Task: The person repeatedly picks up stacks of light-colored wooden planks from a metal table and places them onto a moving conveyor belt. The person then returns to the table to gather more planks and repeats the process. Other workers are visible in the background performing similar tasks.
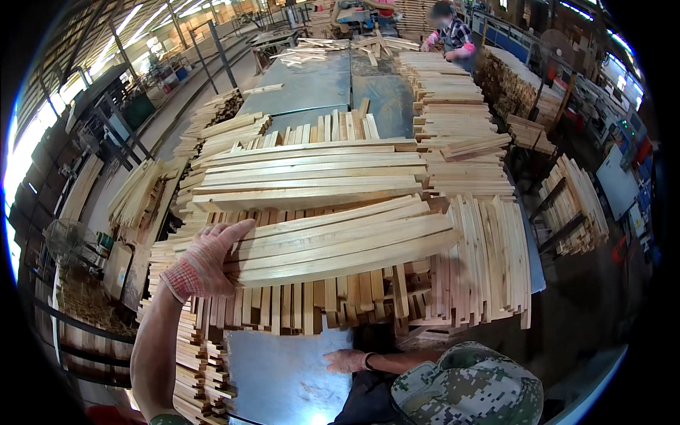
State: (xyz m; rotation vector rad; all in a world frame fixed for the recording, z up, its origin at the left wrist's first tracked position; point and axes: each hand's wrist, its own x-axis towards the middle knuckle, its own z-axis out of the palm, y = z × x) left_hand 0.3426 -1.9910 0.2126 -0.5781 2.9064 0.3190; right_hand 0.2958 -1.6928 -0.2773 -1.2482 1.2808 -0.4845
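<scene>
My left hand (pixel 205 258), in a pinkish knit work glove, grips the left end of a row of pale wooden strips (pixel 340 244). Its thumb lies along the top, and the other fingers are partly hidden. The strips lie side by side, sloping up to the right, over a layer of crosswise strips (pixel 304 308). Just beyond is another row of long strips (pixel 312 173). Close to my body, my right hand (pixel 347 360), also gloved, is at a grey metal tabletop (pixel 283 372). Its fingers point left, apart, and hold nothing.
Stacks of strips (pixel 485 255) line the table's right side, with more strips (pixel 198 361) at the near left. Farther off are metal sheets (pixel 304 85) and another person (pixel 453 35) beside a long stack. A fan (pixel 67 241) stands left; bundled wood (pixel 574 205) stands right.
</scene>
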